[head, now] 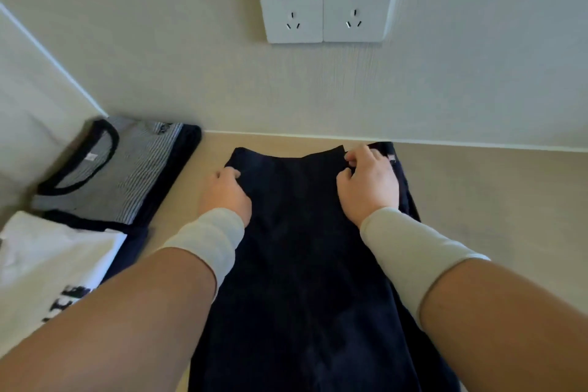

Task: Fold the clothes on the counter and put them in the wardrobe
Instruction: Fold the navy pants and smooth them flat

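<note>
folding looks partly done: a striped shirt [127, 165] and a white printed shirt [47, 264] lie folded at the bench's [477, 188] left, none yet in the wardrobe, which is out of view. dark navy garment [302, 264] lies mid-bench; left hand [226, 194] and right hand [369, 184] pinch its far edge with curled fingers.

Dark garment's [305, 264] near end and white shirt's [47, 264] lettering, edge-cropped.

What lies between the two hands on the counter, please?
In the head view, only the dark navy garment spans between the left hand and right hand.
</note>
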`<state>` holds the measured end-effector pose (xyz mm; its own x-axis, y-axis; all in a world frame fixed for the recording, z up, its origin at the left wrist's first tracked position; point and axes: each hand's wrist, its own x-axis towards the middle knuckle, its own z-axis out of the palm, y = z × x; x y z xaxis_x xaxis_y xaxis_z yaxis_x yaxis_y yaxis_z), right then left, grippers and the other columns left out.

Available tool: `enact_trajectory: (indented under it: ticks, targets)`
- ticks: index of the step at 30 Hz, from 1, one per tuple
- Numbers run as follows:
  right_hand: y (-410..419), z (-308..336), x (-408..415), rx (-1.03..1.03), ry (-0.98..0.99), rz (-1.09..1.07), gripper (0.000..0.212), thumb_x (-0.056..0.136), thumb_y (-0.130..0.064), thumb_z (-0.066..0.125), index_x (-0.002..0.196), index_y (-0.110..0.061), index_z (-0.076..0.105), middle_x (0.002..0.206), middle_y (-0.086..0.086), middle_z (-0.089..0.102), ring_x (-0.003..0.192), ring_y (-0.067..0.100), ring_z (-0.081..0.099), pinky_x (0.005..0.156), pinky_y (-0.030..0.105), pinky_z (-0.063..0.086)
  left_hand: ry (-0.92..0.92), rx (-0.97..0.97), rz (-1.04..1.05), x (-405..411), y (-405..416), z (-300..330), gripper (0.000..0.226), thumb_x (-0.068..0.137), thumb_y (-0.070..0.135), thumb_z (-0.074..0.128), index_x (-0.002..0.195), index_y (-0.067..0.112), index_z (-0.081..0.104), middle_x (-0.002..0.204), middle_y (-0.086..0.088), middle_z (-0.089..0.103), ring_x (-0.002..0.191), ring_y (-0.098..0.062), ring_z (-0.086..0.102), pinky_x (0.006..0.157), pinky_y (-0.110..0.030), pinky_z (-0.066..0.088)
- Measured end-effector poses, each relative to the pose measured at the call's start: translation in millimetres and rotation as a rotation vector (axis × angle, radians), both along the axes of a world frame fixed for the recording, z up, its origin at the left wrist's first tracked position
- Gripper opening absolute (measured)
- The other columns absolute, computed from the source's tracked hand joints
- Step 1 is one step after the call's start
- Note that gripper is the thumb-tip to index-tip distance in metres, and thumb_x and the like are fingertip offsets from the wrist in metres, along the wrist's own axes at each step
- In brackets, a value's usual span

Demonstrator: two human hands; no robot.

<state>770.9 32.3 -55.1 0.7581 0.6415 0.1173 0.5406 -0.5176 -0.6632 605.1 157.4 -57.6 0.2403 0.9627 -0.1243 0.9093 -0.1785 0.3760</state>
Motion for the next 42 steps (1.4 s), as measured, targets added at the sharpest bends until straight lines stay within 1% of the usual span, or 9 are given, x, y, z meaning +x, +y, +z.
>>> enact_trajectory:
  ticks: [5,9,13,16,20,24,32,37,42]
  targets:
    - [-7.8,-8.2,-26.2,-0.215,0.238,-0.096,0.045,0.092,-0.018,0.049,0.136,-0.015,0.043,0.132,0.007,0.047,0.109,0.029,0.053,0.084,0.037,0.048,0.250,-0.217,0.080,-39.4,13.9,-1.5,0.038,0.100,0.013,0.039,0.137,0.007,0.049,0.139,-0.013,0.051,0.126,-0.031,0.048,0.100,-0.035,0.040]
    - [-25.4,-10.6,-35.2,-0.363,0.328,-0.267,0.050,0.092,-0.023,0.050,0.139,-0.011,0.035,0.136,0.013,0.044,0.119,0.035,0.048,0.081,0.039,0.042,0.146,-0.302,0.000,-53.8,13.7,-5.5,0.037,0.101,0.024,0.039,0.107,-0.004,0.062,0.095,-0.015,0.057,0.101,-0.034,0.057,0.089,-0.039,0.044]
    - [-45.8,-10.4,-55.4,-0.498,0.323,-0.329,0.046,0.092,-0.021,0.049,0.132,-0.006,0.036,0.124,0.016,0.053,0.108,0.037,0.054,0.076,0.039,0.046,0.042,-0.330,-0.116,-66.5,9.7,-8.0,0.041,0.101,0.029,0.042,0.064,0.011,0.038,0.065,-0.004,0.038,0.080,-0.025,0.044,0.076,-0.035,0.040]
    - [-56.4,-9.2,-68.4,-0.595,0.285,-0.312,0.035,0.093,-0.014,0.047,0.126,-0.002,0.039,0.096,0.013,0.056,0.086,0.032,0.054,0.063,0.034,0.042,-0.120,-0.262,-0.145,-79.0,8.7,-11.6,0.036,0.098,0.031,0.049,0.069,0.010,0.043,0.067,-0.009,0.045,0.071,-0.029,0.046,0.068,-0.034,0.039]
    - [-64.9,-8.4,-84.4,-0.678,0.211,-0.275,0.031,0.094,-0.013,0.047,0.121,0.002,0.045,0.102,0.014,0.056,0.093,0.033,0.058,0.067,0.034,0.041,0.096,-0.273,-0.113,-94.1,8.5,-15.3,0.035,0.098,0.029,0.048,0.106,-0.002,0.063,0.105,-0.018,0.065,0.099,-0.037,0.060,0.081,-0.036,0.047]
    - [-72.6,-5.3,-94.6,-0.596,0.228,-0.290,0.007,0.091,-0.012,0.050,0.088,-0.006,0.051,0.087,0.009,0.059,0.076,0.026,0.058,0.064,0.029,0.040,0.009,-0.152,-0.088,-98.9,3.3,-12.6,0.026,0.096,0.016,0.048,0.120,0.010,0.056,0.113,-0.011,0.062,0.103,-0.033,0.059,0.074,-0.031,0.041]
    - [-66.3,3.9,-81.3,-0.482,0.314,-0.324,0.030,0.089,-0.024,0.049,0.064,-0.007,0.048,0.062,0.005,0.052,0.054,0.021,0.047,0.049,0.026,0.032,-0.088,-0.112,-0.115,-68.6,13.4,2.2,0.039,0.099,0.020,0.042,0.137,0.020,0.050,0.128,-0.005,0.059,0.111,-0.032,0.056,0.085,-0.034,0.044]
    - [-35.7,-7.8,-59.3,-0.383,0.335,-0.226,0.027,0.094,-0.026,0.046,0.081,-0.004,0.054,0.066,0.004,0.054,0.056,0.018,0.048,0.047,0.027,0.029,0.015,-0.118,-0.053,-51.3,23.3,0.0,0.044,0.099,0.028,0.046,0.141,0.015,0.042,0.136,-0.008,0.053,0.118,-0.033,0.054,0.087,-0.037,0.043]
    - [-17.2,-12.1,-48.3,-0.420,0.396,-0.098,0.031,0.093,-0.032,0.054,0.106,-0.004,0.056,0.090,0.003,0.062,0.074,0.019,0.056,0.065,0.029,0.047,0.027,-0.098,0.025,-40.5,29.4,-7.7,0.048,0.094,0.037,0.054,0.136,0.014,0.045,0.126,-0.009,0.058,0.109,-0.034,0.058,0.078,-0.037,0.044]
